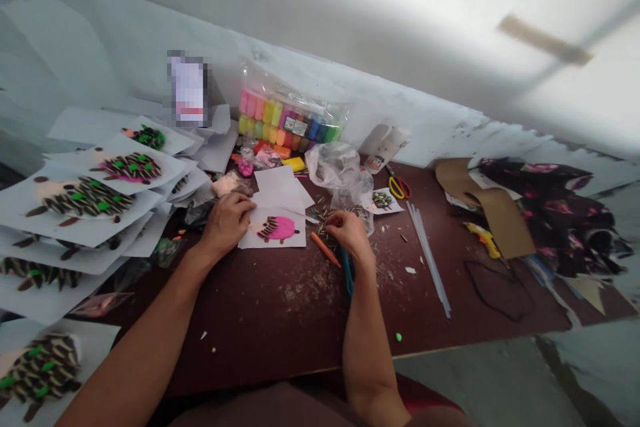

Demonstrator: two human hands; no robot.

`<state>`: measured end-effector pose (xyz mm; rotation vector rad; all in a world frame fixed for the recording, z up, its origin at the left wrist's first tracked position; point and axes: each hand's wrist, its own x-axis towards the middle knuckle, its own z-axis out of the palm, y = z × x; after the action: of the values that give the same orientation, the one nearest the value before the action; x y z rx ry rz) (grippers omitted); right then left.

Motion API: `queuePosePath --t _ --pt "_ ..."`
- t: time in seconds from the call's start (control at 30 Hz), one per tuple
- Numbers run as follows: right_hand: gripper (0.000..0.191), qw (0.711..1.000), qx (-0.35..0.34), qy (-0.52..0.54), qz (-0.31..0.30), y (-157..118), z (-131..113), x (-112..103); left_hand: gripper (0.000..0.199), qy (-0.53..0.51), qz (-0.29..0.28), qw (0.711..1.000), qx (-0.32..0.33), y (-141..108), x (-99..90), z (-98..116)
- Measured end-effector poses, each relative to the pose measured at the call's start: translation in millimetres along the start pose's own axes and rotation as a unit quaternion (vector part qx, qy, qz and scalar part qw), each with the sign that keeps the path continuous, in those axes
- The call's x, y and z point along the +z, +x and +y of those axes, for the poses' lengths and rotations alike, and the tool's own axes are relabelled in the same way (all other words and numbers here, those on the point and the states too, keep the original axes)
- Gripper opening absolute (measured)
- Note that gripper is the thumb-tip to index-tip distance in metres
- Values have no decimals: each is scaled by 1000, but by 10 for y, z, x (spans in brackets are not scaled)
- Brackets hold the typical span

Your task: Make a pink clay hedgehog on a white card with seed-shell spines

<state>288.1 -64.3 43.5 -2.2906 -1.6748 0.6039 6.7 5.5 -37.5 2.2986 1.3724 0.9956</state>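
A white paper card (295, 240) lies on the table with a hedgehog picture: a bright pink clay body (281, 227) and striped seeds stuck on its front part. My left hand (227, 223) rests at the card's left edge, fingers curled against it. Over a loose pile of striped sunflower seeds (323, 211), my right hand (350, 232) has thumb and fingertips pinched together. Whatever sits between those fingertips is too small to make out. An orange stick-like tool (325, 250) lies between the card and my right hand, beside a blue object (347, 271) partly under the wrist.
Finished-looking hedgehog cards (85, 197) are stacked at the left. Behind stand a bag of coloured clay (293, 121), a crumpled plastic bag (335, 167) and a white bottle (387, 149). Scissors (399, 187), clear glue sticks (430, 260) and a yellow glue gun (483, 240) lie right.
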Motion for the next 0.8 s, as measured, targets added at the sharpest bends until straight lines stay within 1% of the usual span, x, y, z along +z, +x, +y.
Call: queuePosePath --t 0.07,0.1,0.2,0.3,0.4,0.57,0.6,0.67,0.73,0.8 --pt "13 1000 -4 -10 -23 -29 -19 -20 27 0 -6 1000 -3 0 -3 0" --pt "14 999 -4 -22 -24 -40 -43 -15 27 0 -9 1000 -4 0 -4 -1" --pt "15 998 -1 -55 -13 -51 -136 40 27 1 -7 1000 -5 1 -5 -2" --pt "17 999 -1 -53 10 -27 -184 98 27 4 0 1000 1 0 -3 -6" --pt "19 999 0 -33 35 7 -148 104 28 5 -4 1000 4 -3 -1 -16" --pt "18 998 16 -28 62 13 -69 47 29 4 -17 1000 -1 2 -7 -39" --pt "17 998 12 -24 59 3 -71 42 28 6 -18 1000 -2 3 -8 -44" --pt "12 999 2 -23 33 -20 -96 47 28 8 -18 1000 -1 4 -9 -50" --pt "11 999 0 -37 1 -41 -142 72 28 9 -15 1000 2 3 -7 -52" --pt "9 998 0 -60 -17 -54 -190 103 28 9 -9 1000 5 2 -5 -49"
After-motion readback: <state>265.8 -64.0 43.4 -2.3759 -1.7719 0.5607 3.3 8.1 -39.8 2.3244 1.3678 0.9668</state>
